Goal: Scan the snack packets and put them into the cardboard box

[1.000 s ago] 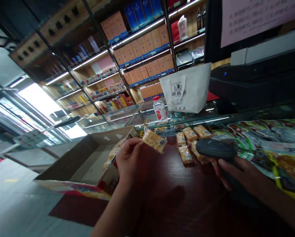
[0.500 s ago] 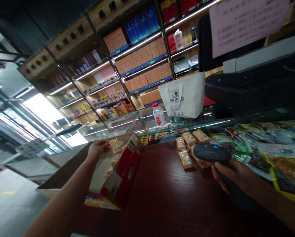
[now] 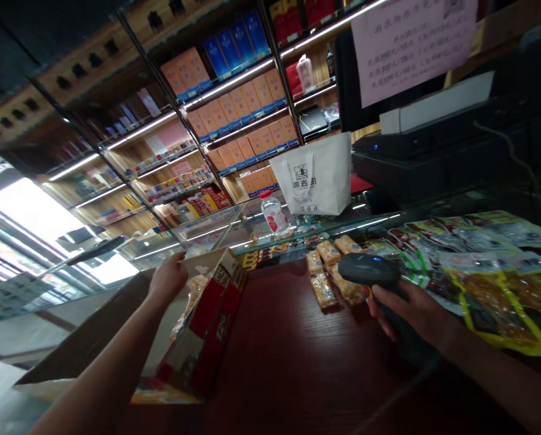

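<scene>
My right hand [image 3: 410, 314] is wrapped round the handle of a dark barcode scanner [image 3: 370, 269]. Its head points left, over a group of clear-wrapped, golden snack bars [image 3: 322, 291] on the dark red wooden counter. Toward the left, my left hand [image 3: 168, 278] is over an open cardboard box [image 3: 220, 323] with red printed sides. The back of that hand faces me and most of its fingers are hidden, so I cannot tell whether they hold anything. More wrapped snack bars [image 3: 193, 296] lie inside the box along its right wall, close to the hand.
Bagged foods with yellow and green edges [image 3: 501, 296] lie on the right. Behind the counter's wooden top [image 3: 279, 356] are a glass display case [image 3: 234, 229], a red-capped bottle [image 3: 274, 214], a white tote bag [image 3: 318, 175] and a black machine [image 3: 415, 145]. Stocked shelves [image 3: 247, 103] line the back.
The view has swung slightly right, so everything sits further left. My left hand has lifted a little from the bars in the box. The scanner stays in my right hand over the bars.
</scene>
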